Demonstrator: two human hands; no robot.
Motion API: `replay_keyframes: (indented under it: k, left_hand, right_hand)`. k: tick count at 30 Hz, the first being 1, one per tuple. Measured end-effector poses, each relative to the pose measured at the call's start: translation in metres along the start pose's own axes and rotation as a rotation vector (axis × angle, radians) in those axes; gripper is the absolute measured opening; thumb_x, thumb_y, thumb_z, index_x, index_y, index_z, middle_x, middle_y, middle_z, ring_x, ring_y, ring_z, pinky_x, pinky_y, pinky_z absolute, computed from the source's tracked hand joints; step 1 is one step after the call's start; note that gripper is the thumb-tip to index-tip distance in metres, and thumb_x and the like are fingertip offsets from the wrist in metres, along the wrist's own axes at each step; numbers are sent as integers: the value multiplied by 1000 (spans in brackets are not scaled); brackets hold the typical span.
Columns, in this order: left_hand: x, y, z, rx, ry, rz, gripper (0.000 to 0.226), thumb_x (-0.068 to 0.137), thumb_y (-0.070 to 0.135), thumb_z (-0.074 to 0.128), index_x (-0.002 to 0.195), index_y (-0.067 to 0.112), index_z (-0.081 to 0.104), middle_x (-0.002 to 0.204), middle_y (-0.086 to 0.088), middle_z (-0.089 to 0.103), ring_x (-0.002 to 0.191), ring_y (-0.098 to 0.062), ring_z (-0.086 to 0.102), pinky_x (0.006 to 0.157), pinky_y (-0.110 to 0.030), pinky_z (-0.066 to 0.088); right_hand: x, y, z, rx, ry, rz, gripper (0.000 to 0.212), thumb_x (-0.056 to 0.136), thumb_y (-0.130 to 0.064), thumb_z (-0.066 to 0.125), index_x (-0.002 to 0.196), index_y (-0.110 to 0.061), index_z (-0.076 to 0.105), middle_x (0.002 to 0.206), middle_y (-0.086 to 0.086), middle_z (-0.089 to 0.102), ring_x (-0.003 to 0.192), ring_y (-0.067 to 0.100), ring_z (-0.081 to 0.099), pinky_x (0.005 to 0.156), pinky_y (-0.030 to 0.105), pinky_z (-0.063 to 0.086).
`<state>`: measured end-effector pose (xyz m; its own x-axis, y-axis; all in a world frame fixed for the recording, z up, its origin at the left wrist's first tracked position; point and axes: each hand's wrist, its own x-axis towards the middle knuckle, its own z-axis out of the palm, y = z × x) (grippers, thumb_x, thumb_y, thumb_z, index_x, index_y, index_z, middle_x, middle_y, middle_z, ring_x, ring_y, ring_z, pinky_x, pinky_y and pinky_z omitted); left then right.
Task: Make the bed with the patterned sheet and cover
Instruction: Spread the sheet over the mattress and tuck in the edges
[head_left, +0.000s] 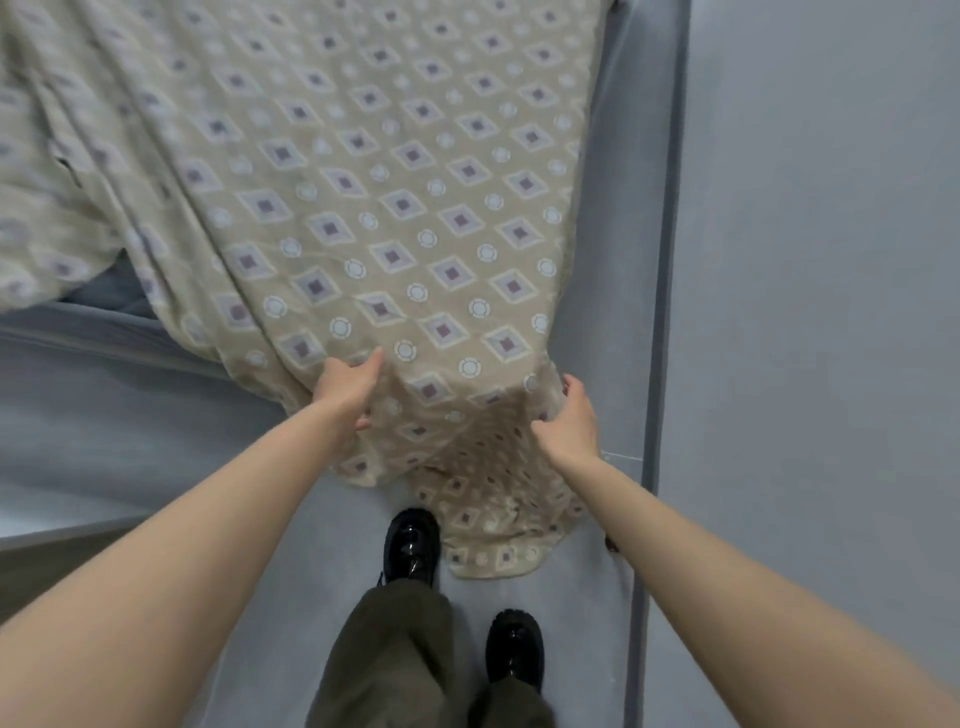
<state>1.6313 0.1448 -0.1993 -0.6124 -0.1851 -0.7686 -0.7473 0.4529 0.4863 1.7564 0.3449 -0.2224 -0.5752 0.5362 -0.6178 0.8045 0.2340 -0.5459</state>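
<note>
A beige patterned cover (384, 208) with diamond and circle motifs lies spread over the bed, and its near corner hangs down to the floor by my feet. My left hand (345, 387) grips the cloth at the bed's foot edge, thumb under a fold. My right hand (569, 415) pinches the cover's right corner close to the wall. A strip of grey-blue mattress (111, 291) shows at the left, where the cover is bunched into folds.
A pale wall (831, 312) with a grey skirting strip (660, 312) runs along the right, tight against the bed. The grey bed frame edge (78, 343) crosses the left. I stand on grey floor (311, 571) in black shoes, at the foot.
</note>
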Motion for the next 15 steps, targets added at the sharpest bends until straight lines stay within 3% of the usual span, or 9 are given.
replay_keyframes:
  k: [2, 4, 7, 10, 12, 15]
  left_hand:
    - [15, 13, -3, -74, 38, -48, 72, 85, 52, 59, 136, 5, 39, 128, -8, 51, 107, -30, 58, 67, -38, 54]
    - [29, 20, -7, -76, 122, -41, 82, 76, 56, 67, 135, 6, 40, 118, -10, 57, 95, -30, 63, 63, -36, 56]
    - [54, 13, -16, 92, 239, 15, 85, 59, 61, 69, 120, 4, 55, 111, -12, 65, 90, -35, 67, 68, -43, 59]
    - [44, 20, -25, 512, 277, 139, 56, 72, 57, 64, 96, 7, 67, 97, -16, 69, 91, -37, 66, 81, -42, 54]
    - [34, 25, -24, 663, 304, 197, 39, 85, 46, 62, 97, 9, 68, 102, -17, 67, 100, -37, 62, 82, -40, 49]
    - [34, 33, -22, 691, 306, 189, 27, 90, 33, 61, 103, 10, 68, 109, -16, 66, 106, -35, 60, 86, -38, 46]
  right_hand:
    - [12, -13, 3, -64, -51, 9, 70, 84, -5, 60, 144, -17, 27, 138, 5, 47, 120, 29, 51, 95, 40, 47]
    - [22, -21, 8, -173, -69, 14, 50, 84, -10, 62, 128, -13, 40, 123, 6, 56, 112, 28, 56, 87, 36, 48]
    - [27, -26, 13, -352, -3, 20, 25, 86, -16, 60, 107, -5, 54, 110, 14, 61, 103, 34, 59, 84, 39, 49]
    - [25, -31, 16, -441, 42, 48, 16, 89, -18, 57, 98, -6, 63, 103, 16, 66, 96, 36, 61, 77, 38, 50]
    - [20, -30, 15, -426, 56, 89, 15, 88, -18, 56, 97, -10, 65, 102, 14, 67, 96, 35, 61, 75, 34, 47]
    - [15, -35, 15, -351, 70, 156, 11, 86, -18, 56, 92, -15, 65, 99, 11, 67, 95, 33, 61, 73, 32, 45]
